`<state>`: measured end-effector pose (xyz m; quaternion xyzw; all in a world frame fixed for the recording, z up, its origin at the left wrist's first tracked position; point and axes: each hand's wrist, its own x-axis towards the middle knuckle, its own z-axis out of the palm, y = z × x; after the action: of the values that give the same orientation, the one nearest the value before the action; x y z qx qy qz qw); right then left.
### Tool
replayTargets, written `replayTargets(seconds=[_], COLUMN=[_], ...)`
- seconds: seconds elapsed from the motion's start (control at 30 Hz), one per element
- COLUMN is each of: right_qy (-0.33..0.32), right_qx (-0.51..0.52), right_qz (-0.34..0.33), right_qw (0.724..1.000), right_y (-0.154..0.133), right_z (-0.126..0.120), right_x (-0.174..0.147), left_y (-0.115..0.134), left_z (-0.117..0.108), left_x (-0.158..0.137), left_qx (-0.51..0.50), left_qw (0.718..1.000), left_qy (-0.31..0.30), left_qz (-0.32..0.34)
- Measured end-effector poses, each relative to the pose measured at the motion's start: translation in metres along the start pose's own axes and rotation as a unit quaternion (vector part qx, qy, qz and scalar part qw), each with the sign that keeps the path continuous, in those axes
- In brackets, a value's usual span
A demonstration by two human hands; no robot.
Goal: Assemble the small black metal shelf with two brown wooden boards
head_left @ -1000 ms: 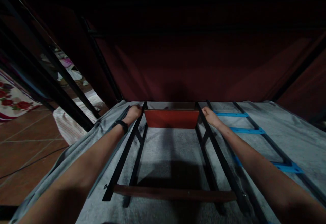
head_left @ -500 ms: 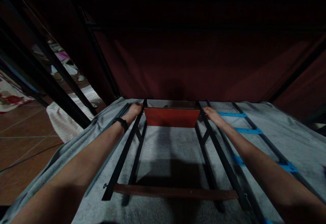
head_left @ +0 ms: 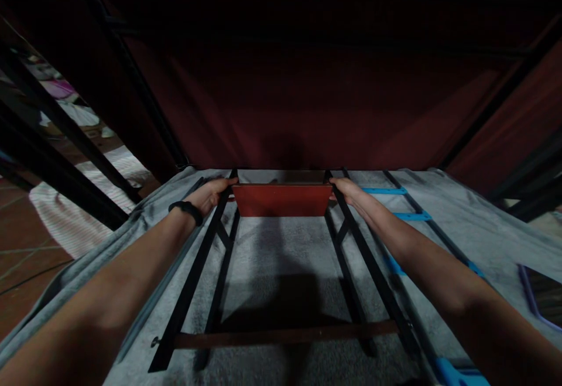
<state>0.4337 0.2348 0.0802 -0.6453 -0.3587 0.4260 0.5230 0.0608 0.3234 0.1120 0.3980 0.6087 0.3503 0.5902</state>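
Observation:
A black metal frame [head_left: 191, 289] lies on grey cloth, with two pairs of long legs. A reddish-brown board [head_left: 281, 200] spans its far end, and a thin brown bar [head_left: 285, 337] crosses its near end. My left hand [head_left: 216, 190] is closed round the far left corner, fingertips at the board's edge. At the far right corner my right hand [head_left: 343, 190] grips the frame in the same way, its fingers partly hidden behind the rail. A black band [head_left: 187, 210] circles my left wrist.
Black rails with blue crosspieces [head_left: 413, 216] lie right of the frame. Grey cloth [head_left: 474, 222] covers the surface beneath. A dark red fabric wall [head_left: 307, 105] rises behind. A flat dark device [head_left: 542, 295] shows at the right edge. Black bars [head_left: 57, 169] stand at left above tiled floor.
Both hands have shifted inward to the board's ends and tightened round the frame's far corners. The view has swung slightly right, so the frame appears further left.

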Motion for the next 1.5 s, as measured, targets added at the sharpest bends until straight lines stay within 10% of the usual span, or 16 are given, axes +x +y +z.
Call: replayTargets(seconds=[0.27, 0.53, 0.93, 1.2, 1.5], right_qy=[-0.001, 0.008, 0.075, 0.196, 0.2], right_qx=[0.024, 0.16, 0.213, 0.082, 0.135], right_qz=[0.064, -0.03, -0.215, -0.375, -0.399], right_qw=[0.998, 0.987, 0.95, 0.902, 0.885], right_y=[-0.041, -0.095, -0.174, -0.146, -0.107], right_z=[-0.006, -0.027, -0.05, -0.045, -0.048], right_x=[-0.034, -0.109, -0.22, -0.227, -0.238], left_y=[0.026, 0.057, 0.111, 0.081, 0.025], left_z=[-0.011, -0.024, -0.024, -0.01, -0.008], left_x=[-0.042, -0.143, -0.269, -0.276, -0.273], left_qx=[-0.033, -0.074, -0.141, -0.128, -0.158], left_qw=[0.999, 0.995, 0.908, 0.861, 0.843], left_qy=[-0.01, -0.052, -0.052, 0.046, 0.042], left_qz=[0.028, 0.046, 0.39, 0.49, 0.513])
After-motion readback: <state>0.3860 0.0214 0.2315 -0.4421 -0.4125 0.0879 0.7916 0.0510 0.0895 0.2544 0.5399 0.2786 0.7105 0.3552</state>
